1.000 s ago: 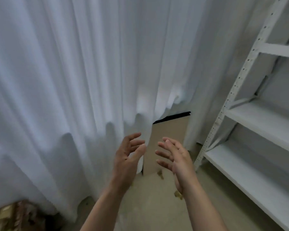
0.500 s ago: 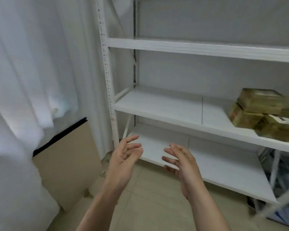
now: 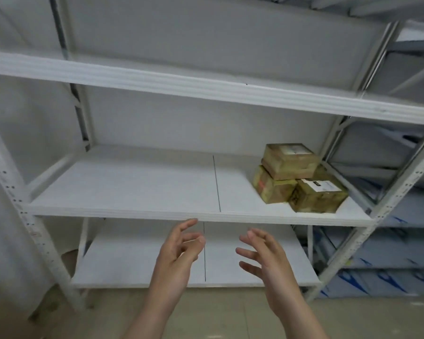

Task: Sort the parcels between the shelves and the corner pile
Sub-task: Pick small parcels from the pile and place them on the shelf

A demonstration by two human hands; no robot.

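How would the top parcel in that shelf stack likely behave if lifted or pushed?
The top parcel looks like a boxy carton, so probably stiff. It sits skewed across two lower parcels, so a push may slide it off.

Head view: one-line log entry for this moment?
left hand open, empty | right hand open, empty | three parcels stacked, middle shelf right end

I counted three brown parcels in all: the top parcel [image 3: 289, 161] sat on two others, the lower left parcel [image 3: 271, 188] and the lower right parcel [image 3: 316, 195]. The white rack showed three boards: the upper board [image 3: 157, 80], the middle board [image 3: 123, 187] and the bottom board [image 3: 132, 260]. Two bare hands were out front, the left hand [image 3: 175, 258] and the right hand [image 3: 267, 260]. The blue-printed packs [image 3: 382, 282] alongside were too blurred to count.
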